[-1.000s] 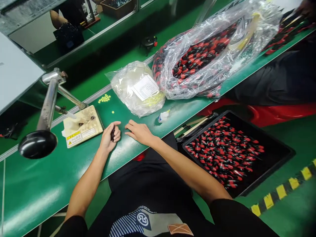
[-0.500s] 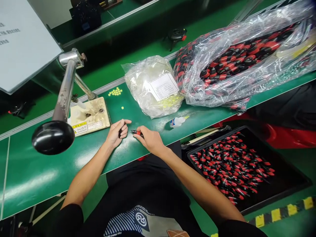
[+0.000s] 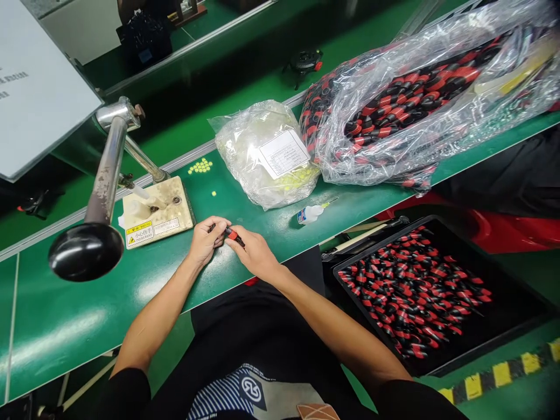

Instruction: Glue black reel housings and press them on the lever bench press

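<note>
Two hands are meeting at the near edge of the green bench (image 3: 65, 326), right in front of me. My left hand (image 3: 205, 240) is curling around the dark end of a small red-and-black plug (image 3: 231, 234), and my right hand (image 3: 256, 255) is pinching its other end between thumb and fingertips, so the plug is sitting just above the bench between the two hands. Off to my right, below the bench edge, a black tray (image 3: 507, 315) is holding a heap of the same red-and-black plugs. Just left of my hands, a cream-coloured press base (image 3: 175, 219) with a yellow warning label is standing on the bench, and its steel lever with a black knob (image 3: 85, 251) is leaning toward me. A little glue bottle (image 3: 310, 214) is lying on its side beyond my right hand. Farther back, some yellow beads (image 3: 200, 166) are lying loose, a clear bag with a white label (image 3: 266, 151) is resting beside them, and a big plastic bag of red-and-black cables (image 3: 415, 93) is filling the far right.
</note>
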Action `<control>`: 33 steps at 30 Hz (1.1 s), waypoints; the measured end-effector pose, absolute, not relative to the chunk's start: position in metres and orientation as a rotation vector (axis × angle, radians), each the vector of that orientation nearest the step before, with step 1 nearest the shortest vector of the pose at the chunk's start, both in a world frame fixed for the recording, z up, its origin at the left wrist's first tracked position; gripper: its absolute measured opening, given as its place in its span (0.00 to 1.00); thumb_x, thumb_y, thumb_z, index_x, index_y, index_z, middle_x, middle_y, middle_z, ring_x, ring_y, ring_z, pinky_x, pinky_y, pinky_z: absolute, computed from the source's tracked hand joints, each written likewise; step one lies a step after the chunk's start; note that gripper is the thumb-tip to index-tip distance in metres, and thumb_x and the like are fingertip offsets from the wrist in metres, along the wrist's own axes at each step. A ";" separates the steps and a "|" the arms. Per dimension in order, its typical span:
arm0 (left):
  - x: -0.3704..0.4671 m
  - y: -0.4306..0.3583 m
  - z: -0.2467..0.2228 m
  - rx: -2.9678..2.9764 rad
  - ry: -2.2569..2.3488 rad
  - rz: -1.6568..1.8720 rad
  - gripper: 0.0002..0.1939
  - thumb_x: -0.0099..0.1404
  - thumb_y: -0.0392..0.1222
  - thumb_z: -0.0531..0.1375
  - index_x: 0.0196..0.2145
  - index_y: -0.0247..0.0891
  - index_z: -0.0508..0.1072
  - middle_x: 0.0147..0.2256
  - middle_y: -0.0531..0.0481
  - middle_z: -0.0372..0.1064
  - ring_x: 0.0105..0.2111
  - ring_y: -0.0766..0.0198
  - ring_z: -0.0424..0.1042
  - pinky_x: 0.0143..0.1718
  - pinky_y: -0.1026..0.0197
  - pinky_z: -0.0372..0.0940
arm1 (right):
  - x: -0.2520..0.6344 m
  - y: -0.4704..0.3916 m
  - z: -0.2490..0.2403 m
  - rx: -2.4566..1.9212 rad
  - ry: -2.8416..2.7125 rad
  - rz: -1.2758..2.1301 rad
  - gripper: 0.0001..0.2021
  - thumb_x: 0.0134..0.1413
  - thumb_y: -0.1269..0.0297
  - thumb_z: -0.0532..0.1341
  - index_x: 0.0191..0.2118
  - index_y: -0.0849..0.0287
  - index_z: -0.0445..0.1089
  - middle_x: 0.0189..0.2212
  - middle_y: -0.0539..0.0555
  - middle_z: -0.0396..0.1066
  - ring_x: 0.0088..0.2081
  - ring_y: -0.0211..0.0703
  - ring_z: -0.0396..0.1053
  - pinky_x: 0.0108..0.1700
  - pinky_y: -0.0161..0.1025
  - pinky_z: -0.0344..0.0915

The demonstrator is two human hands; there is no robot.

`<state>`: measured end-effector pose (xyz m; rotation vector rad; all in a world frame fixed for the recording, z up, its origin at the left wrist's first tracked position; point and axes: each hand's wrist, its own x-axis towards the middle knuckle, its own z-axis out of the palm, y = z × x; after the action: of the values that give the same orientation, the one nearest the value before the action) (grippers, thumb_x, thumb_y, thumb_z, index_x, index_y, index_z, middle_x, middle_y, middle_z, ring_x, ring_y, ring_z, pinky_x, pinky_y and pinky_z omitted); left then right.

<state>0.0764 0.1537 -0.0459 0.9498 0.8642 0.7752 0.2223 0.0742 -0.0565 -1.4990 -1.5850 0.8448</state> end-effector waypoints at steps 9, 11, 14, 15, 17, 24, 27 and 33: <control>0.075 0.149 -0.037 0.991 0.802 0.744 0.28 0.51 0.63 0.76 0.33 0.32 0.83 0.15 0.62 0.48 0.16 0.76 0.46 0.19 0.68 0.43 | 0.217 0.070 -0.042 -1.172 -1.114 1.387 0.23 0.66 0.40 0.57 0.31 0.55 0.60 0.21 0.44 0.56 0.23 0.34 0.51 0.28 0.35 0.48; 0.073 0.149 -0.033 0.992 0.739 0.715 0.28 0.50 0.64 0.76 0.32 0.33 0.83 0.14 0.62 0.47 0.15 0.76 0.46 0.18 0.68 0.43 | 0.215 0.068 -0.039 -0.862 -0.879 1.694 0.25 0.63 0.36 0.60 0.32 0.55 0.61 0.19 0.40 0.50 0.20 0.31 0.44 0.24 0.34 0.41; 0.071 0.148 -0.030 1.038 0.685 0.656 0.29 0.50 0.65 0.76 0.31 0.33 0.83 0.13 0.62 0.47 0.14 0.77 0.44 0.18 0.69 0.42 | 0.214 0.067 -0.040 -0.523 -0.659 1.968 0.25 0.60 0.37 0.64 0.35 0.57 0.63 0.16 0.36 0.46 0.18 0.28 0.36 0.22 0.33 0.37; 0.071 0.147 -0.030 1.056 0.675 0.623 0.29 0.50 0.65 0.76 0.31 0.32 0.83 0.13 0.62 0.48 0.14 0.77 0.44 0.18 0.69 0.42 | 0.214 0.066 -0.040 -0.468 -0.629 2.002 0.25 0.60 0.37 0.65 0.35 0.58 0.64 0.15 0.36 0.46 0.17 0.28 0.36 0.21 0.33 0.36; 0.072 0.145 -0.031 1.063 0.659 0.548 0.31 0.51 0.65 0.76 0.34 0.31 0.84 0.13 0.61 0.51 0.14 0.76 0.46 0.17 0.69 0.43 | 0.217 0.062 -0.043 -0.456 -0.607 1.991 0.25 0.59 0.38 0.66 0.34 0.59 0.67 0.15 0.36 0.47 0.16 0.27 0.36 0.20 0.33 0.36; 0.071 0.169 -0.032 0.675 0.738 0.587 0.15 0.60 0.44 0.73 0.41 0.33 0.81 0.24 0.58 0.61 0.16 0.74 0.55 0.11 0.73 0.50 | 0.262 0.000 -0.064 -0.800 -0.460 1.590 0.23 0.56 0.44 0.70 0.37 0.65 0.76 0.16 0.39 0.51 0.18 0.28 0.42 0.22 0.34 0.37; 0.068 0.182 -0.034 0.620 0.791 0.602 0.07 0.61 0.31 0.65 0.39 0.34 0.78 0.27 0.55 0.64 0.17 0.73 0.58 0.10 0.72 0.54 | 0.308 -0.041 -0.077 -0.922 -0.190 1.196 0.20 0.57 0.46 0.70 0.36 0.62 0.75 0.15 0.38 0.48 0.17 0.28 0.41 0.21 0.32 0.39; 0.073 0.170 -0.030 0.761 0.795 0.619 0.06 0.66 0.37 0.69 0.38 0.32 0.77 0.22 0.58 0.56 0.16 0.74 0.55 0.11 0.74 0.56 | 0.411 -0.091 -0.097 -1.118 0.379 0.704 0.20 0.71 0.45 0.55 0.35 0.56 0.66 0.14 0.36 0.40 0.15 0.31 0.35 0.17 0.30 0.38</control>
<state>0.0728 0.1695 -0.0298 0.7607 0.7947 0.6192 0.4108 -0.0906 -0.0968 -1.1185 0.3790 0.7037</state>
